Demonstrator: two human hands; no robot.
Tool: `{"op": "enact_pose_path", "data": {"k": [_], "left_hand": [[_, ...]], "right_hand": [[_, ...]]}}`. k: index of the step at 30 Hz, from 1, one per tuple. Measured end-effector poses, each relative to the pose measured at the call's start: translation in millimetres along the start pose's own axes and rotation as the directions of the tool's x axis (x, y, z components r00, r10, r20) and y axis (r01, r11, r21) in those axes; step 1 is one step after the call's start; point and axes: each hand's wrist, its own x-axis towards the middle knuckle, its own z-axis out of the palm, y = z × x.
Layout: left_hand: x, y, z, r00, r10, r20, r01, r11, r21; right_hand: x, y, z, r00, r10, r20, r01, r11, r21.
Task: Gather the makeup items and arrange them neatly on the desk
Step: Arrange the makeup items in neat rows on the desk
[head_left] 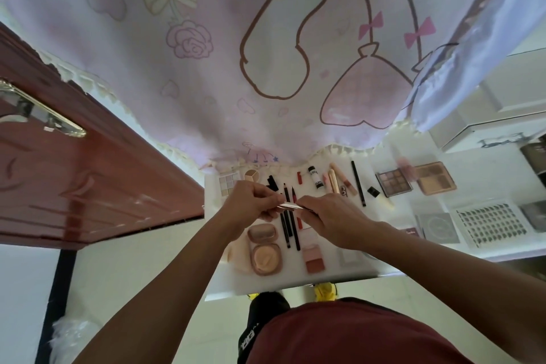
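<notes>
Holding a slim pale stick (291, 206) between both hands, the person stands at the near edge of a white desk (224, 284). The left hand (251, 201) pinches the stick's left end between thumb and curled fingertips. The right hand (334, 216) has its fingers curled round the right end. The stick lies roughly level, over the middle of the desk and directly above a group of thin black pencils (288, 227); whether it is one piece or cap and body cannot be told.

Items on the desk, left portion:
- a small pale square eyeshadow palette (229, 183) at the far corner, with a round gold compact (251, 176) just beside it;
- an open peach powder compact (264, 248) near the front edge, left of the pencils;
- a rectangular pink and terracotta blush pan (314, 258) right of the pencils.

Far row, running rightward:
- a red lipstick (299, 177);
- a white tube with a black cap (315, 177);
- several peach-coloured sticks (334, 182) close together;
- a long black liner pencil (358, 183);
- a small black square case (373, 190);
- a brown multi-pan eyeshadow palette (394, 183), touching a rose-gold palette (434, 179).

Further right lie a grey square case (440, 227) and a white tray of false lashes (492, 223). A pink cartoon-print curtain (266, 68) hangs behind the desk, with a red-brown wooden door (74, 186) to its left.
</notes>
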Motion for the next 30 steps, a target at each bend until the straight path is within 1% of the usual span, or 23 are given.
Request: {"op": "enact_pose_path", "data": {"k": [8, 10, 13, 15, 17, 20, 21, 23, 27, 30], "left_hand": [[-1, 4, 6, 1.000, 0.026, 0.016, -0.026, 1.000, -0.003], [0, 6, 5, 0.998, 0.038, 0.048, -0.037, 0.999, -0.023], [3, 7, 6, 0.997, 0.053, 0.048, -0.053, 0.999, -0.014], [5, 8, 6, 0.997, 0.064, 0.039, -0.064, 0.998, -0.003], [6, 8, 8, 0.995, 0.065, 0.071, -0.068, 0.997, 0.038], [5, 11, 11, 0.983, 0.063, 0.170, -0.089, 0.984, 0.154], [4, 12, 12, 0.981, 0.067, 0.182, -0.105, 0.973, 0.208], [4, 14, 16, 0.984, 0.086, 0.157, -0.128, 0.952, 0.279], [6, 17, 21, 0.992, 0.101, 0.072, -0.115, 0.968, 0.225], [7, 17, 22, 0.993, 0.110, 0.050, -0.118, 0.973, 0.197]], "right_hand": [[-4, 4, 0, 0.999, 0.008, -0.038, -0.006, 0.999, 0.033], [-4, 6, 0, 0.998, 0.048, -0.035, -0.044, 0.995, 0.086], [-4, 8, -5, 0.993, 0.104, 0.048, -0.113, 0.965, 0.237], [-4, 9, -9, 0.990, 0.110, 0.087, -0.132, 0.943, 0.305], [-5, 10, -12, 0.990, 0.105, 0.091, -0.128, 0.941, 0.312], [-6, 14, -13, 0.992, 0.094, 0.081, -0.114, 0.947, 0.299], [-6, 15, -12, 0.993, 0.092, 0.068, -0.108, 0.951, 0.290], [-5, 20, -8, 0.996, 0.090, 0.015, -0.091, 0.960, 0.265], [-3, 26, 0, 0.988, 0.041, -0.150, -0.018, 0.988, 0.156], [-1, 27, -1, 0.984, 0.038, -0.176, -0.007, 0.985, 0.175]]}}
